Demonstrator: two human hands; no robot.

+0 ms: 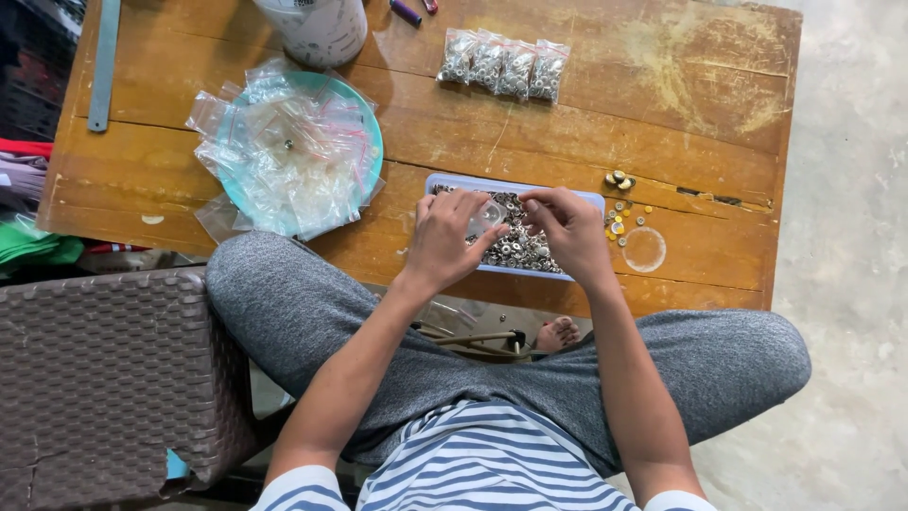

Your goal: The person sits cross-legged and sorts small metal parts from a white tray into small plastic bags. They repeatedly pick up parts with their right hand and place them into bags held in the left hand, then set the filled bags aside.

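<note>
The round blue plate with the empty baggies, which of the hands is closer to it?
Left. The left hand is just right of the blue plate; the right hand is farther right, over the tray.

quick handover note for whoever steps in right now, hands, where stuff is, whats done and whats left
Left hand: holds a small clear bag over the tray, fingers closed on it.
Right hand: fingertips pinched at the bag's mouth, over the tray; whether it holds a ring cannot be told.
Tray: shallow, pale blue, at the table's near edge, with many small metal rings in it.
Done: four filled bags lie in a row at the far side.
Left: a pile of empty bags on the teal plate; a few loose bits right of the tray.
</note>
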